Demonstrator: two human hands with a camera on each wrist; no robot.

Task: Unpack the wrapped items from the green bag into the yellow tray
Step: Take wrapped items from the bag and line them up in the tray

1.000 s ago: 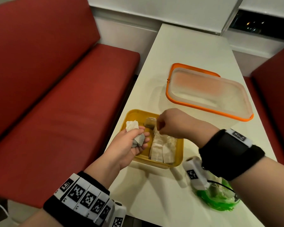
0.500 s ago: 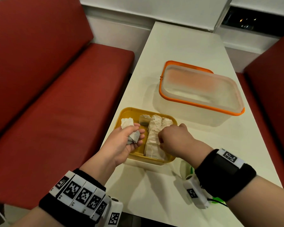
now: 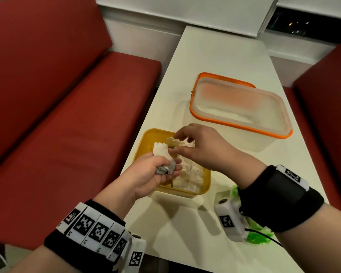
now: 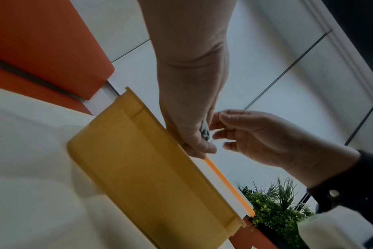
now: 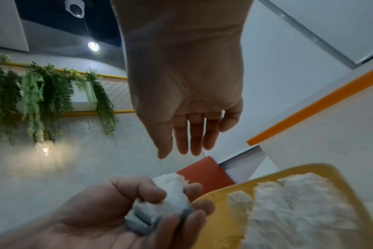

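- The green bag [image 3: 254, 236] is mostly hidden — only frayed green edges show under the right forearm and the wrist camera, on the table [image 3: 220, 62] just right of the tray's near corner.
- What is inside the wraps cannot be told; they read only as crumpled white paper.
- In the left wrist view the tray [image 4: 151, 171] shows only its outer wall, and the bundle is all but lost between the two hands.
- The left hand [image 3: 156, 172] is palm-up over the tray's [image 3: 146, 138] near left edge, fingers and thumb curled round a wrapped bundle [image 3: 162, 154] — white and crinkled at the top, grey and twisted at the lower end.
- In the right wrist view the bundle [image 5: 172, 193] sits between the left hand's [image 5: 100, 215] thumb and fingertips, its white end poking out past them.
- The right hand [image 3: 203, 148] hovers over the tray, holding nothing, fingers loosely extended towards the top of the bundle; whether a fingertip touches it I cannot tell.
- From its own wrist camera the right hand [image 5: 187, 101] shows straight fingers, slightly spread, pointing down.
- Several wraps [image 3: 187, 174] lie packed side by side in the tray's right half, partly covered by both hands; the right wrist view shows them [image 5: 298, 207] in close rows.
- A clear box [image 3: 240, 107] with an orange rim stands beyond the tray.
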